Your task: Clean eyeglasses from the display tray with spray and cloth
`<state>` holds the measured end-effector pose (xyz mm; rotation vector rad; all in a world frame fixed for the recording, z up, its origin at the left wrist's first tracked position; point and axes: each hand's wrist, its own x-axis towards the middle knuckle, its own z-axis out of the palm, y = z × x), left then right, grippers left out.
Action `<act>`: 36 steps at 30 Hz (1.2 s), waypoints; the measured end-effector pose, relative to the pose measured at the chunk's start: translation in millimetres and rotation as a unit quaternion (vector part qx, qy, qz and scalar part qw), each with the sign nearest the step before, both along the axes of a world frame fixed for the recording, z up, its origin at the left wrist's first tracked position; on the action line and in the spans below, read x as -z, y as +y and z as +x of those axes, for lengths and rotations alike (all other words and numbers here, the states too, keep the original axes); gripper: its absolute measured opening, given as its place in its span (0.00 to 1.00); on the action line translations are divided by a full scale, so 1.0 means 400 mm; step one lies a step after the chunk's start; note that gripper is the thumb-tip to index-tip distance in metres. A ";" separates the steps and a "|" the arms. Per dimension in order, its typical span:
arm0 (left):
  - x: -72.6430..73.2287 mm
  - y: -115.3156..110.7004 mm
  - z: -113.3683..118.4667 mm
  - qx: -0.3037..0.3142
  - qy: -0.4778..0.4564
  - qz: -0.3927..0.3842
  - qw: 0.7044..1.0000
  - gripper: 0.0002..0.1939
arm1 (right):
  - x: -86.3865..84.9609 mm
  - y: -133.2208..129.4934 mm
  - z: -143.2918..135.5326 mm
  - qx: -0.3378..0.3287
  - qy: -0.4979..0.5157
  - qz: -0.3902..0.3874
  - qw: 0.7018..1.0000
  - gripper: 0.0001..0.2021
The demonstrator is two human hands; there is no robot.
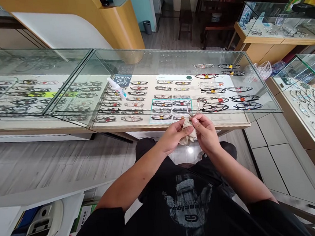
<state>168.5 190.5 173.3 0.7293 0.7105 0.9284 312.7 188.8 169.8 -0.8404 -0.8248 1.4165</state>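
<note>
Beige cloth (pixel 187 137) bunched at twelve o'clock from chest (pixel 189 203), pinched in left hand (pixel 174 134); thin-rimmed glasses (pixel 194 109) at one o'clock from cloth, apparently pinched in right hand (pixel 207 131) by thumb and finger, over near edge of glass-topped bench (pixel 230 125). White bottle (pixel 117 88) on bench, ten o'clock from hands. Likely lens-wiping step; called for next: steady rim hold, gentle rubbing.
</note>
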 end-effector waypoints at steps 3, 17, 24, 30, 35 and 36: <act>0.001 0.002 0.009 -0.035 0.010 0.020 0.999 0.23 | 0.001 -0.001 -0.007 -0.003 0.021 -0.008 1.000 0.14; 0.001 0.027 -0.016 0.024 0.078 0.112 0.990 0.28 | -0.034 0.010 0.021 -0.007 0.029 -0.036 0.999 0.15; -0.001 0.025 0.011 -0.051 0.133 0.154 0.978 0.29 | -0.024 0.001 -0.001 -0.025 0.034 -0.018 0.999 0.16; 0.009 0.032 0.014 -0.071 0.152 0.165 0.972 0.30 | -0.024 0.002 0.012 -0.015 0.048 -0.032 0.998 0.14; 0.003 0.036 0.001 -0.006 0.114 0.169 0.979 0.26 | -0.033 0.011 0.036 -0.018 0.035 -0.060 0.997 0.14; 0.000 0.036 0.001 -0.001 0.109 0.164 0.980 0.27 | -0.033 0.011 0.037 -0.023 0.039 -0.064 0.997 0.14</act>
